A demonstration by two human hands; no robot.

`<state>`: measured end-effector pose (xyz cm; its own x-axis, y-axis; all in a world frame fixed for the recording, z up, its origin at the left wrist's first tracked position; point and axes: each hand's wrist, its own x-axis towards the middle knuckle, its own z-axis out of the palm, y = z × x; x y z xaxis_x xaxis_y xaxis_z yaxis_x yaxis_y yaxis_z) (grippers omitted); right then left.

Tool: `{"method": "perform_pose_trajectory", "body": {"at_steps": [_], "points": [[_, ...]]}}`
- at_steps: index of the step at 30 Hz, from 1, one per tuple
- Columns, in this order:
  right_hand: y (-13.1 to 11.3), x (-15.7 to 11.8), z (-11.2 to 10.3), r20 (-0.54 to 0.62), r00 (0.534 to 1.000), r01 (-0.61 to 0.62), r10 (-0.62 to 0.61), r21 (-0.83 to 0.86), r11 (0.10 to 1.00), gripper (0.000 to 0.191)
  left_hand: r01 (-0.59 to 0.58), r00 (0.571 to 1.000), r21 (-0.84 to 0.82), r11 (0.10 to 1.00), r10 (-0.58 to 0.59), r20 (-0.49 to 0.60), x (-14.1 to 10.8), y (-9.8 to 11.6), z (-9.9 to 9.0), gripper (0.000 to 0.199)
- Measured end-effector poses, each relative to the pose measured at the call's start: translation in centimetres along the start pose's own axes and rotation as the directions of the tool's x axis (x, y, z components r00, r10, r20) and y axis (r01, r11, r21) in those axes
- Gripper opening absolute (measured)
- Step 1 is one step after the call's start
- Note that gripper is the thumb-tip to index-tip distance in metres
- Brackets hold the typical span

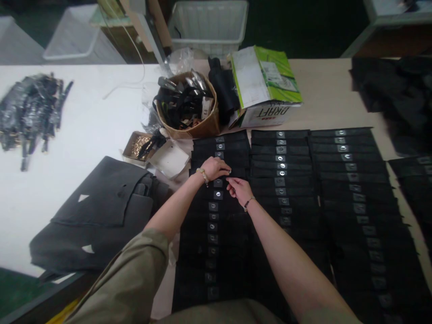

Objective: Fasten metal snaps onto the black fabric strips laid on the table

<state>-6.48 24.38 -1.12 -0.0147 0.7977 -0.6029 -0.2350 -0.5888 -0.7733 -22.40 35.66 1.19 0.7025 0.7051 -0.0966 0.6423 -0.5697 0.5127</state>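
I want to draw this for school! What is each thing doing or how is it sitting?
left hand, resting on the black strips
right hand, fingers touching the black strips
black strips with metal tags, lying flat in rows
brown cardboard box, full of black straps and metal pieces
green-and-white carton, flaps open
dark grey fabric bag, lying flat

rows of fabric strips (283, 189) lie on the table (324, 85), a basket (199, 132) behind them, folded cloth (91, 216) to their left.
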Motion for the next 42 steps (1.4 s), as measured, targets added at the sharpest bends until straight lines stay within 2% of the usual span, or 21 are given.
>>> {"method": "perform_pose_trajectory", "body": {"at_steps": [1,2,4,6,10,19,25,31,34,42], "points": [[0.1,0.0,0.1,-0.01,1.0,-0.001,0.001,-0.017,1.0,0.04,0.121,0.989,-0.022,0.992,-0.123,-0.081,0.8,-0.4,-0.3,0.024],[0.1,0.0,0.2,-0.02,1.0,-0.003,0.002,-0.036,0.999,0.037,0.25,0.952,-0.057,0.966,-0.257,-0.166,1.7,-0.9,-0.7,0.026],[0.2,-0.1,0.4,-0.034,0.999,-0.008,0.006,-0.076,0.997,0.031,0.457,0.832,-0.134,0.879,-0.476,-0.285,3.6,-1.9,-1.2,0.031],[0.3,-0.1,0.5,-0.042,0.999,-0.016,0.011,-0.105,0.994,0.027,0.543,0.761,-0.167,0.823,-0.566,-0.317,5.4,-2.8,-1.6,0.035],[0.0,-0.1,0.4,-0.04,0.999,-0.028,0.023,-0.129,0.991,0.023,0.617,0.701,-0.173,0.768,-0.636,-0.323,7.4,-3.1,-1.6,0.035],[-0.3,-0.2,0.4,-0.038,0.999,-0.034,0.029,-0.133,0.991,0.02,0.681,0.627,-0.234,0.694,-0.717,-0.304,7.9,-2.8,-1.2,0.038],[-0.2,-0.1,0.3,-0.03,0.999,-0.028,0.025,-0.13,0.991,0.02,0.659,0.609,-0.293,0.693,-0.72,-0.333,7.6,-2.8,-0.6,0.043],[-0.3,-0.2,0.3,-0.031,0.999,-0.027,0.023,-0.127,0.992,0.02,0.663,0.571,-0.338,0.668,-0.743,-0.349,7.9,-2.9,-0.5,0.032],[-0.3,-0.2,0.3,-0.034,0.999,-0.026,0.022,-0.13,0.991,0.022,0.667,0.566,-0.339,0.663,-0.747,-0.348,8.1,-3.0,-0.5,0.03],[-0.3,-0.2,0.3,-0.028,0.999,-0.025,0.022,-0.122,0.992,0.024,0.655,0.592,-0.316,0.686,-0.726,-0.35,7.8,-3.2,-0.3,0.03]]}}
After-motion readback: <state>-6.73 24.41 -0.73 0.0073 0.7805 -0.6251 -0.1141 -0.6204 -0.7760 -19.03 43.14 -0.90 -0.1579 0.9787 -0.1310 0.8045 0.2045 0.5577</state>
